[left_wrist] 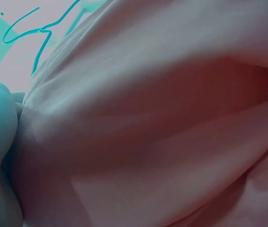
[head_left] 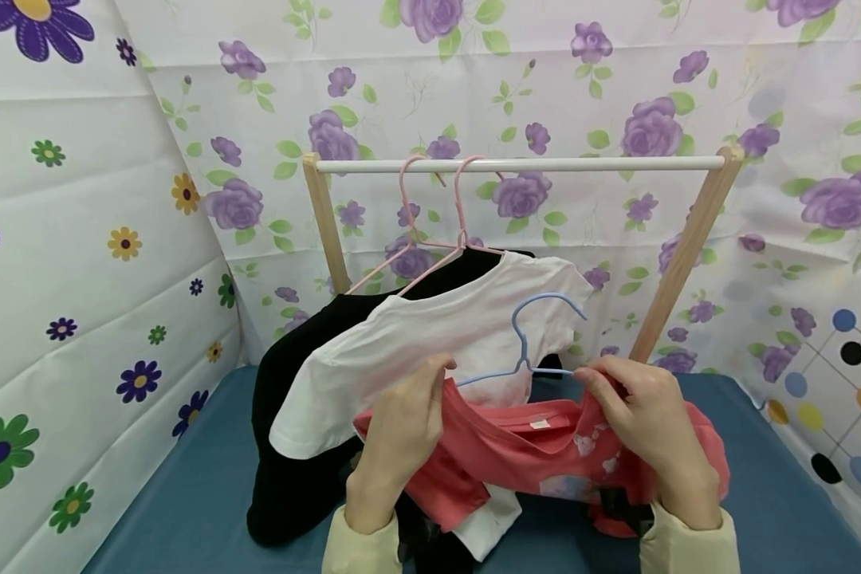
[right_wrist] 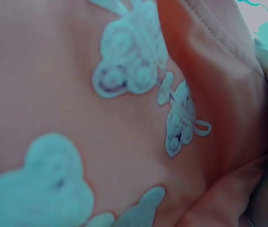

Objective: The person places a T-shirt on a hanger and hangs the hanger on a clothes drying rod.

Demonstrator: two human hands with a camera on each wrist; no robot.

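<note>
A coral-red shirt (head_left: 502,438) with white and pale prints on its chest is held up in front of the rack. My left hand (head_left: 405,422) pinches its left shoulder beside the neckline. With thumb and fingers, my right hand (head_left: 649,414) grips the other shoulder. A blue hanger (head_left: 524,360) stands at the collar, its hook upward; its right arm runs to my right thumb and its left arm toward my left hand. The fabric (left_wrist: 148,118) fills most of the left wrist view. In the right wrist view, white bear-like prints (right_wrist: 124,61) show up close.
Behind, a rack with a white rail (head_left: 581,165) and wooden posts (head_left: 689,247) carries a white shirt (head_left: 416,343) and a black garment (head_left: 287,383) on pink hangers (head_left: 461,207). Blue cloth (head_left: 201,478) covers the surface. White fabric (head_left: 489,522) shows below the red shirt.
</note>
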